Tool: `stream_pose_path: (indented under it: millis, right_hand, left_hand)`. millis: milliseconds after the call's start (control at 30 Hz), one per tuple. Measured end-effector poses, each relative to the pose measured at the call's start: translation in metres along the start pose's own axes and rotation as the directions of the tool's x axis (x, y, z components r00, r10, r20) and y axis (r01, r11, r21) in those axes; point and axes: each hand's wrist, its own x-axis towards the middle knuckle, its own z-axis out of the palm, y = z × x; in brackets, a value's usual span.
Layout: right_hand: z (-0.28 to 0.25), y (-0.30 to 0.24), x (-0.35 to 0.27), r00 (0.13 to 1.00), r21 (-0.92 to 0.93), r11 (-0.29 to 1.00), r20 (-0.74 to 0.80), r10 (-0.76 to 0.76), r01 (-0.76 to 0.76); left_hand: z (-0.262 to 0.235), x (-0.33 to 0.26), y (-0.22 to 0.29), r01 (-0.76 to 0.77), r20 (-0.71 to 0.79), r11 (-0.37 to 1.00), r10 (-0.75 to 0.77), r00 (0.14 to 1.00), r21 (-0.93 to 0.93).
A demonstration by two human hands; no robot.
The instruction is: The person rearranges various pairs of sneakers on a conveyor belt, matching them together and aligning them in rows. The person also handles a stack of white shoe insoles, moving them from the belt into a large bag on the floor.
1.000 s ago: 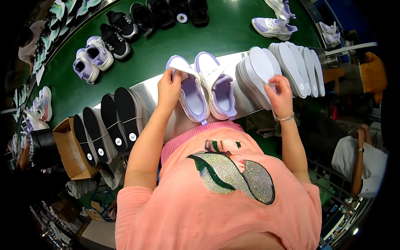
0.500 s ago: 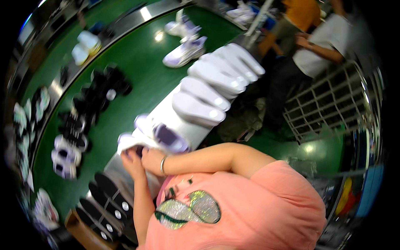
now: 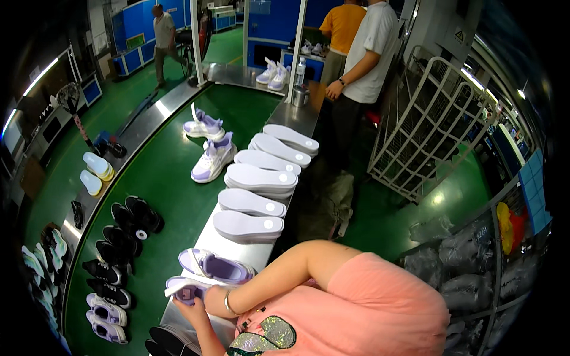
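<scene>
A white and lilac sneaker (image 3: 180, 287) rests at the metal edge of the bench, close to my body. My left hand (image 3: 193, 311) is closed round its near side, the thumb by the opening. Into that opening reaches my right hand (image 3: 215, 299), with a bracelet on its wrist and its fingers hidden inside the shoe. Just beyond lies a matching sneaker (image 3: 202, 261), its lilac lining showing. Pale grey insoles (image 3: 248, 225) are stacked in pairs farther along the metal edge. Black insoles (image 3: 169, 340) lie nearest me, partly cut off by the frame.
Several black shoes (image 3: 122, 240) and a lilac pair (image 3: 107, 317) line the green belt's left side. Another white-lilac pair (image 3: 214, 157) stands farther up it. A wire cage cart (image 3: 430, 127) is at the right. Beyond the bench stands a person in white (image 3: 371, 53), beside another in orange.
The whole view has swung, so the bench now appears lower and the far room shows. Both hands stay at the same sneaker; the right fingers, partly visible earlier, are now hidden inside it.
</scene>
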Motion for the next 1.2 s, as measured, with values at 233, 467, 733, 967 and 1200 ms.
stream_pose_path:
  millis: [233, 467, 733, 967, 1200]
  right_hand:
    - [0.044, 0.000, 0.040, 0.994, 0.166, 0.985, 0.092, -0.066, 0.050]
    - [0.067, 0.005, 0.057, 0.959, 0.285, 0.944, 0.271, 0.088, -0.167]
    - [0.065, 0.009, 0.061, 0.952, 0.289, 0.946, 0.301, 0.054, -0.145]
    - [0.059, 0.005, 0.067, 0.962, 0.296, 0.951, 0.271, 0.012, -0.095]
    - [0.065, 0.004, 0.044, 0.969, 0.353, 0.930, 0.247, 0.014, -0.103]
  left_hand:
    - [-0.023, -0.010, 0.035, 0.212, 0.096, 0.949, -0.194, 0.976, -0.233]
    - [-0.020, -0.017, 0.031, 0.219, 0.080, 0.956, -0.207, 0.975, -0.195]
    - [-0.009, -0.016, 0.019, 0.108, 0.046, 0.993, -0.105, 0.993, -0.055]
    - [-0.011, -0.004, 0.018, 0.081, 0.121, 0.988, -0.065, 0.991, -0.130]
    - [-0.012, -0.011, 0.026, 0.113, 0.198, 0.971, -0.070, 0.978, -0.210]
